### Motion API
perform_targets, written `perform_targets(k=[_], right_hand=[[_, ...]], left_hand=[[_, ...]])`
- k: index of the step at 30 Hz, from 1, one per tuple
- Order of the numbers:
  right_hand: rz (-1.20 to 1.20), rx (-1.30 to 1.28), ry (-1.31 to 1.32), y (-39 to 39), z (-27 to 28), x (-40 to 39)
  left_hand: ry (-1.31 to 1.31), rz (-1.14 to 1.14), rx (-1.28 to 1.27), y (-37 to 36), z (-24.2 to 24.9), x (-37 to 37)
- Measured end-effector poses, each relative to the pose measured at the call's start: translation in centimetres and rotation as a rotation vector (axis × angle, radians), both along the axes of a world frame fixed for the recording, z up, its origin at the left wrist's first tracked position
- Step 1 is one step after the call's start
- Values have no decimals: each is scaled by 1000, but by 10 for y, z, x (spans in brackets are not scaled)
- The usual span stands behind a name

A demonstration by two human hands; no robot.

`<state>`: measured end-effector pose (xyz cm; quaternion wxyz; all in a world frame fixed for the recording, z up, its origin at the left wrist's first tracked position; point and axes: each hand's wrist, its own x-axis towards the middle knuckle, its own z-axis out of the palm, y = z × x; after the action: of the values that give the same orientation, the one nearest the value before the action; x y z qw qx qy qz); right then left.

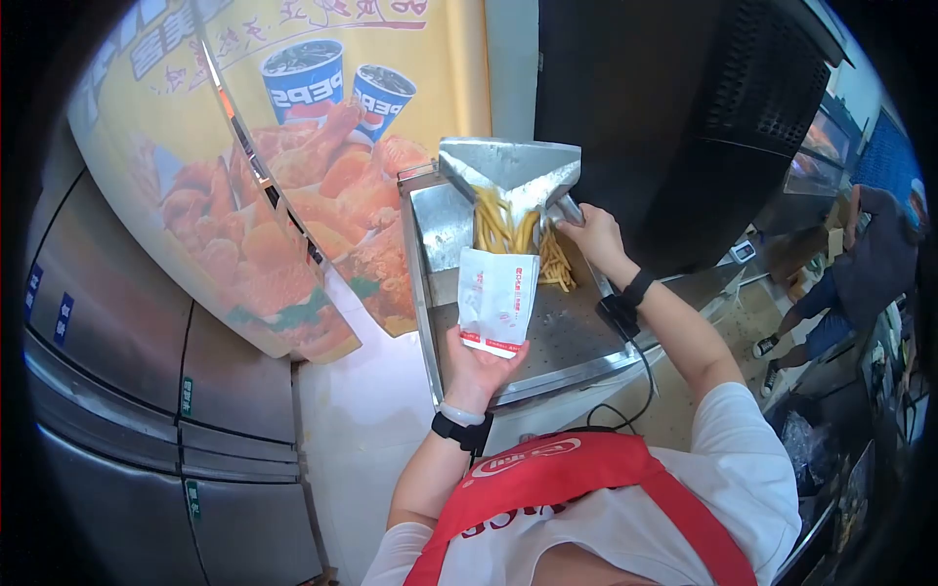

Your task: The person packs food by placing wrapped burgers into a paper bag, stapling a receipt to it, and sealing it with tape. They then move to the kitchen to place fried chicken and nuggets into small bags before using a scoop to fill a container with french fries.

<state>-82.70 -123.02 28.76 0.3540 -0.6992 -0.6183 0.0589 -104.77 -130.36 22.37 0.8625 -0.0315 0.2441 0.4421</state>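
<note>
My left hand (484, 366) is closed round the bottom of a white paper bag (496, 298) with red print, held upright over a metal station. Directly above the bag's mouth is a metal fry scoop (513, 161), its narrow end meeting the bag's opening. French fries (503, 225) fill the scoop's lower part and reach down to the bag. My right hand (593, 237) grips the scoop's handle at its right side. More fries (555, 266) lie on the metal tray (576, 337) below, to the right of the bag.
A large black appliance (625, 127) stands behind and to the right. Steel cabinets (107, 283) line the left side. A panel with a food poster (293, 186) rises behind the station. A black cable (650, 376) hangs at the front edge. Another person (874, 244) is at far right.
</note>
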Motion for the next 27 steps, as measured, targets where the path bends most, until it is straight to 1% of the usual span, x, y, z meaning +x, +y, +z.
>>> perform_targets(k=[2, 5, 7, 9, 10, 11, 12, 13, 14, 15, 17, 19, 20, 23, 25, 26, 27], right_hand=[[-40, -13, -82, 1, 2, 0], [17, -10, -98, -6, 9, -2], [2, -22, -111, -13, 17, -7], [6, 42, -114, -18, 25, -15], [16, 66, -125, -23, 29, -21], [48, 153, -134, -27, 32, -26], [70, 175, -125, -26, 31, -25], [69, 191, -98, -31, 39, -27], [75, 251, -88, -32, 43, -28], [7, 302, -104, -35, 51, -30], [22, 433, 3, -35, 55, -29], [-38, 406, -100, -45, 69, -34], [-72, 414, -105, -47, 73, -34], [-49, 480, -65, -47, 80, -39], [-172, 434, 103, -48, 83, -39], [-166, 507, 74, -44, 81, -32], [-178, 517, 87, -46, 84, -29]], left_hand=[[-29, -4, -27, 2, 2, 2], [-29, -29, 11, 3, -2, 4], [-53, -29, 18, 4, -6, 5], [-75, -45, 29, 5, -5, 4], [-57, -5, 45, 5, -4, 3], [-43, 17, 67, 5, -2, 4], [-62, 8, 90, 5, 0, 3], [-119, 0, 135, 9, -12, 2], [-139, 2, 148, 9, -13, 0], [-95, 19, 183, 4, -4, -2], [-170, 17, 149, 6, -5, -7], [-173, -37, 167, 6, 0, -10], [-141, -24, 142, 6, 3, -13], [-96, 8, 101, 3, 6, -19], [-142, -52, 141, 0, 3, -26], [-134, -33, 132, -3, 5, -29], [-117, -37, 187, -6, 10, -31]])
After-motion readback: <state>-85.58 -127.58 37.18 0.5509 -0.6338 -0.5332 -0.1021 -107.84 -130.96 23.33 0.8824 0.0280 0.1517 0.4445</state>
